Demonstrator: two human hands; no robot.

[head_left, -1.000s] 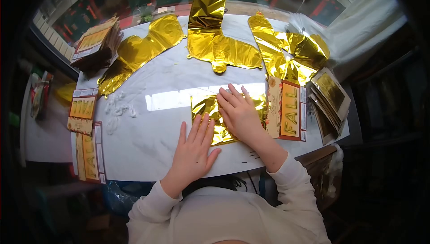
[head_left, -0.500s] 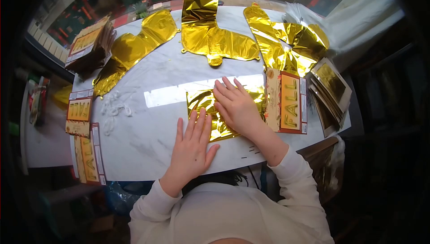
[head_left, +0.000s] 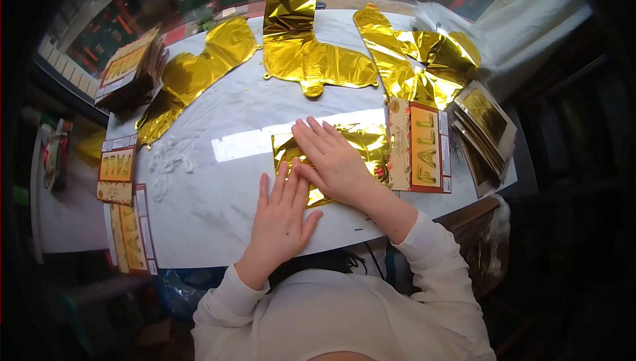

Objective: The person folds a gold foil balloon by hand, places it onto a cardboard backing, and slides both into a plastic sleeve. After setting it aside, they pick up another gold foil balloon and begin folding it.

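Both hands lay flat, open, side by side: right hand (head_left: 334, 162) on the folded gold foil balloon (head_left: 361, 145) at the table (head_left: 218, 195) centre, left hand (head_left: 281, 218) at its near edge. Risk: uneven pressing could crease or shift the slick foil

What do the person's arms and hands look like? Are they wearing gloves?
No gloves. Both the left hand and the right hand are bare, with no rings or watch showing. Each arm wears a long, plain, cream-white sleeve that ends at the wrist, without any markings.
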